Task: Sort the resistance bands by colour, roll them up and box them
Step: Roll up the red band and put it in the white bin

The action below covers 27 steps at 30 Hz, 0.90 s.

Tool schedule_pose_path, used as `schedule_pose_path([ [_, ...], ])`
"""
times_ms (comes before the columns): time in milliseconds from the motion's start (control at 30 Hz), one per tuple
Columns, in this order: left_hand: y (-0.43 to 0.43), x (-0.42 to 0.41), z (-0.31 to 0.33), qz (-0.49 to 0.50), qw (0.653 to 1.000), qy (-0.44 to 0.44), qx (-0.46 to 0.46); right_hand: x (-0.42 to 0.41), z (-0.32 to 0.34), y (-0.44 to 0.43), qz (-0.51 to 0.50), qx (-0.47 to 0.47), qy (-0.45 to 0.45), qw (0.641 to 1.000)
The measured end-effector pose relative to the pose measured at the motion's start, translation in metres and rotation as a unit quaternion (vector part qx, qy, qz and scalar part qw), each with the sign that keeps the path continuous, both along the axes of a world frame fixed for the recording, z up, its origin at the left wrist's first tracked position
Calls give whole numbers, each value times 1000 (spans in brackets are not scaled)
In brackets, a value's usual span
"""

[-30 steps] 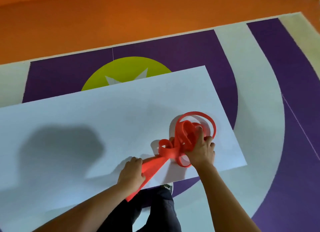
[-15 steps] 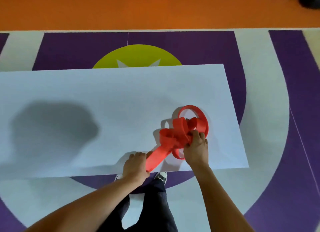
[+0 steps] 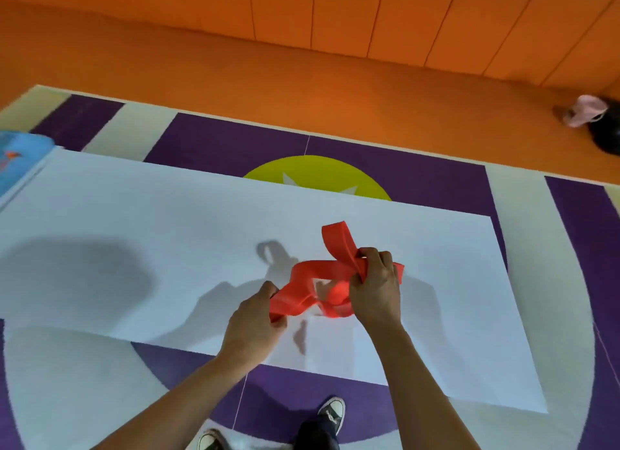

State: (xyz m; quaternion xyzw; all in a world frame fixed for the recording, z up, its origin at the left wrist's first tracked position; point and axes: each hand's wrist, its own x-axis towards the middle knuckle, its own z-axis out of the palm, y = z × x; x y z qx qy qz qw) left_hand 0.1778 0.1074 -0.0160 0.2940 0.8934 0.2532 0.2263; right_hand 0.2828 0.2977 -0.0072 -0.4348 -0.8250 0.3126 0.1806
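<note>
A red resistance band (image 3: 315, 275) hangs in loose, twisted loops above the white sheet (image 3: 134, 235) laid on the floor. My left hand (image 3: 253, 322) grips the band's lower left end. My right hand (image 3: 375, 290) pinches the bunched loops at the right, and one loop sticks up above that hand. The band is off the sheet, held between both hands.
A blue object (image 3: 20, 161) lies at the sheet's far left corner. The sheet lies on a purple, cream and yellow mat with orange floor beyond it. A pink and black item (image 3: 590, 117) lies far right. My shoes (image 3: 330, 412) stand at the sheet's near edge.
The band has been lifted off the sheet and its coils have loosened into wider loops. Both hands rose with it, and the view tilted up and shows more floor.
</note>
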Motion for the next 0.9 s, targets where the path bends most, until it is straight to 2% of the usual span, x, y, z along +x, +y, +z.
schedule_pose_path([
  [433, -251, -188, 53, 198, 978, 61, 30, -235, 42, -227, 173, 25, 54, 983],
  [733, -365, -272, 57, 305, 947, 85, 54, -368, 52, -342, 310, 21, 54, 949],
  [900, -413, -330, 54, 353, 927, 115, 44, -446, 44, -387, 345, -11, 59, 937],
])
